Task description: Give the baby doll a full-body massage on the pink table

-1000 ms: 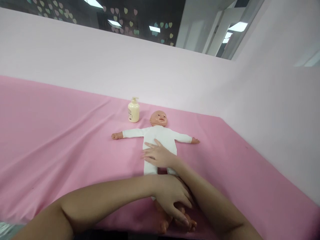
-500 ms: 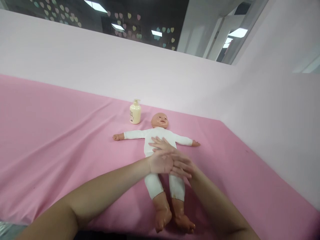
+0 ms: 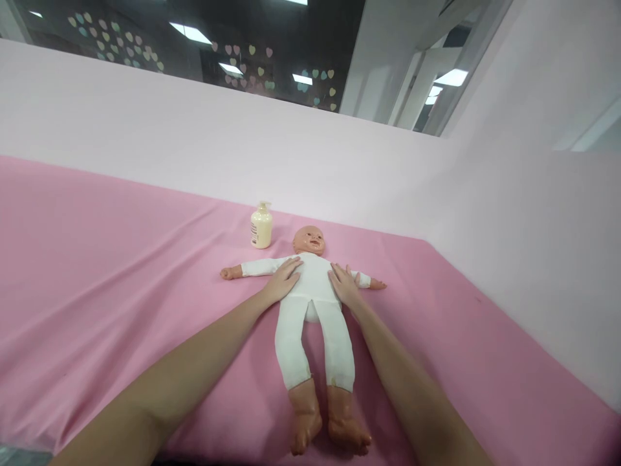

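A baby doll (image 3: 313, 278) with a white cloth body lies on its back, head away from me, arms spread and bare feet towards me. My left hand (image 3: 284, 281) rests open on the left side of its chest near the shoulder, fingers stretched out. On the other side of the chest lies my right hand (image 3: 345, 285), also open, its fingers pointing up towards the doll's shoulder. The hands are apart and hold nothing. Part of the doll's arm on the right is hidden behind my right hand.
A cream pump bottle (image 3: 261, 226) stands upright left of the doll's head. Wrinkled pink sheeting (image 3: 145, 259) covers the surface. A white wall (image 3: 204, 129) rises behind it, with a dark window (image 3: 286, 39) bearing heart stickers above.
My hands were crossed over each other above the doll's belly. They have parted and now lie on either side of its chest, farther up. The bottle stays in place.
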### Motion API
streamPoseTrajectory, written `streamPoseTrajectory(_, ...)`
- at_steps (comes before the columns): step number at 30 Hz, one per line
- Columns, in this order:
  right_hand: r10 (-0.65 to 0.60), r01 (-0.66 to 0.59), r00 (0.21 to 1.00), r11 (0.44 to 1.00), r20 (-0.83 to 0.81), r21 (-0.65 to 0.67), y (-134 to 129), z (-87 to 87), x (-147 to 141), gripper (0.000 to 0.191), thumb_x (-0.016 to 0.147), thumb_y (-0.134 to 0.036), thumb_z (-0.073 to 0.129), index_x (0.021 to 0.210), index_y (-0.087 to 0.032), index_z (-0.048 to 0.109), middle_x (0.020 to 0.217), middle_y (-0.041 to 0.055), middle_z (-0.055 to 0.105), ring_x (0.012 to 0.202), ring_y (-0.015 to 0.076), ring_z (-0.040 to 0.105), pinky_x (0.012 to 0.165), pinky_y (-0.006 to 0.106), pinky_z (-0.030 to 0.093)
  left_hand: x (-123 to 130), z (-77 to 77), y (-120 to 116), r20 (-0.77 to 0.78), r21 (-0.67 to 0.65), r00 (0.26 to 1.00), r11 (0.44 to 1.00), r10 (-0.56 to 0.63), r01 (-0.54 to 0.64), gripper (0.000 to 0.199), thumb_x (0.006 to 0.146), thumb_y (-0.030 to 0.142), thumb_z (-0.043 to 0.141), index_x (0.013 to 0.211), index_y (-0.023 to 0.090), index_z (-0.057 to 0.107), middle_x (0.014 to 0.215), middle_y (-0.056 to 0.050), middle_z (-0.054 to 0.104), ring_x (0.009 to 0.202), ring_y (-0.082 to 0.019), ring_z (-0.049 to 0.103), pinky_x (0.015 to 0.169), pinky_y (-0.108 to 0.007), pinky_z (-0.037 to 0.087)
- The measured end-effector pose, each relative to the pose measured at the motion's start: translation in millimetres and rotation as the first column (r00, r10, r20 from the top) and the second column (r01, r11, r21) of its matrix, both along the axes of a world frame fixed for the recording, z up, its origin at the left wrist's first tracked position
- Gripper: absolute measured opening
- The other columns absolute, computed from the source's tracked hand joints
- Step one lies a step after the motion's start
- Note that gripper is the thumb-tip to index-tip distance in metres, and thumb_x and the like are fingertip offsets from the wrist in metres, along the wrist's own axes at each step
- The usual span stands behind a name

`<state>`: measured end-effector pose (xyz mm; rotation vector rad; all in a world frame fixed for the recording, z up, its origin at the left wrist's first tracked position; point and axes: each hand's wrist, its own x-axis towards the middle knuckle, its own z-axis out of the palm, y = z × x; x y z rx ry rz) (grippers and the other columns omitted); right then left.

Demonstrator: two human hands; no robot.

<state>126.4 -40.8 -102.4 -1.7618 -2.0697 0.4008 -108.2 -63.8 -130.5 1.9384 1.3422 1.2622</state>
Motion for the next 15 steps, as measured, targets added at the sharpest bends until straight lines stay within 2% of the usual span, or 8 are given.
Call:
streamPoseTrajectory(4,-0.067,0.060,0.991,0.996,0.114,0.067,4.4,0.8,20.3,0.048,0.104,-0.038,0.030,0.143,-0.023,0.054,0.153,0.0080,0.051,0.152,0.0309,0.025,0.121,0.065,-0.001,-10.5,-5.0,7.6,-0.216,-0.030,0.960,0.982,0.177,-0.188,0.052,0.099,0.037,0.039,0.143,0.013,0.054,0.154,-0.015,0.050,0.147,-0.029,0.041,0.123,-0.050,0.030)
streamPoseTrajectory(8,-0.195,0.179,0.964,0.978,0.179,0.104,4.4,6.3,37.7,0.044,0.104,-0.033,0.029,0.127,-0.021,0.065,0.141,0.0107,0.060,0.141,0.0316,0.038,0.118,0.066,0.006,-22.7,-3.7,7.0,-0.407,0.037,0.871,0.958,0.274,-0.284,0.050,0.101,0.034,0.035,0.139,0.011,0.058,0.149,-0.017,0.055,0.148,-0.032,0.037,0.123,-0.052,0.028)
streamPoseTrajectory(11,-0.290,0.273,0.942,0.955,0.170,0.113,5.5,7.7,47.4,0.043,0.104,-0.032,0.030,0.126,-0.021,0.066,0.141,0.0128,0.058,0.134,0.0316,0.044,0.117,0.064,0.011,-34.3,0.7,2.7,-0.498,0.089,0.787,0.925,0.363,-0.370,0.049,0.101,0.034,0.033,0.136,0.014,0.062,0.147,-0.015,0.057,0.150,-0.034,0.034,0.125,-0.054,0.020)
streamPoseTrajectory(15,-0.400,0.390,0.911,0.915,0.103,0.101,9.3,6.5,57.3,0.046,0.103,-0.036,0.033,0.136,-0.018,0.060,0.145,0.0181,0.051,0.135,0.0330,0.044,0.116,0.058,0.019,-55.1,7.9,-0.5,-0.592,0.100,0.646,0.839,0.482,-0.535,0.052,0.102,0.036,0.030,0.134,0.012,0.063,0.145,-0.017,0.058,0.150,-0.041,0.030,0.124,-0.061,0.011)
